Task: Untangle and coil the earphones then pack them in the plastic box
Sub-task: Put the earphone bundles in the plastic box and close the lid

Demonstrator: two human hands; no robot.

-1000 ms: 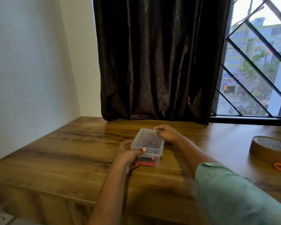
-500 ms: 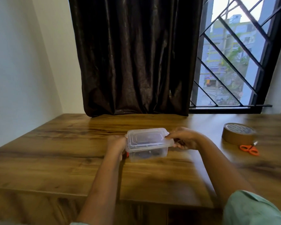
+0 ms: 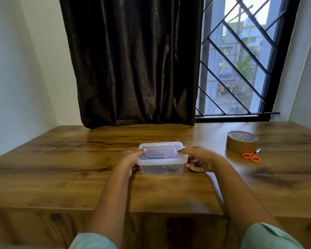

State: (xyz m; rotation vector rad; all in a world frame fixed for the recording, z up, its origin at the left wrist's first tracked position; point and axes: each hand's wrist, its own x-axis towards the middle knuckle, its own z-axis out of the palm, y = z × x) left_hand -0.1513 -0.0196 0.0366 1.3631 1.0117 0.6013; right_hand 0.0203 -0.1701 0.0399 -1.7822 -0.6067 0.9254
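A clear lidded plastic box [image 3: 162,159] sits mid-tabletop [image 3: 61,159], between the left hand [image 3: 130,159] and right hand [image 3: 202,159]. Well right lies a brown tape roll [image 3: 241,141], with orange-handled scissors [image 3: 250,156] just before it.

We wear a pale mint-green top. Its left sleeve [image 3: 92,241] and right sleeve [image 3: 269,238], loose and plain, end far back from our fingers [image 3: 185,150]; the forearms [image 3: 108,200] between are bare.

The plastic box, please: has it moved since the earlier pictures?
Yes. The plastic box has turned: its long side now faces the front edge of the table, where a short end faced before.
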